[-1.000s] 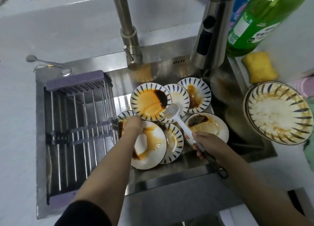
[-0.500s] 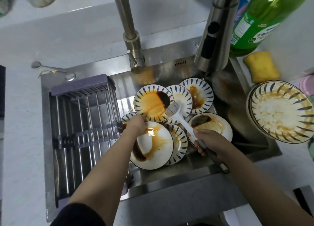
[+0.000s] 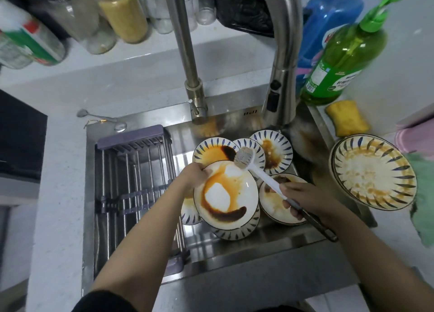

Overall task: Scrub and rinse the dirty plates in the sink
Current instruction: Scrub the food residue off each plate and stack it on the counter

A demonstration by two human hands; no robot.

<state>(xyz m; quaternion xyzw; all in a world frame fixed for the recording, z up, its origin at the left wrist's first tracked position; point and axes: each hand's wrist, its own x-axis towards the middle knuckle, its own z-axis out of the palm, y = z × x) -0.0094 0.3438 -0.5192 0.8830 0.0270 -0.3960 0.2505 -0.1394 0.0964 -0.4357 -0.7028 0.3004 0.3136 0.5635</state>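
Note:
My left hand (image 3: 196,174) grips the far left rim of a white plate (image 3: 232,189) smeared with orange and dark brown sauce, lifted and tilted above the others. My right hand (image 3: 303,199) holds a white dish brush (image 3: 260,173) by its handle; the bristle head hovers at the plate's upper right edge. Several dirty blue-striped plates (image 3: 276,149) lie overlapping in the steel sink (image 3: 246,243) beneath and behind it. A white plate with brown stains (image 3: 274,206) sits partly under my right hand.
A purple-framed drying rack (image 3: 131,185) fills the sink's left half. The faucet (image 3: 281,72) hangs over the sink's back right. A stack of striped dirty plates (image 3: 373,175), a yellow sponge (image 3: 347,118) and a green soap bottle (image 3: 338,63) stand at right. Jars line the back ledge.
My left hand has lifted the sauce-smeared white plate off the pile and tilted it toward me. The brush head stays near the plate's upper edge. The camera has pulled back and up.

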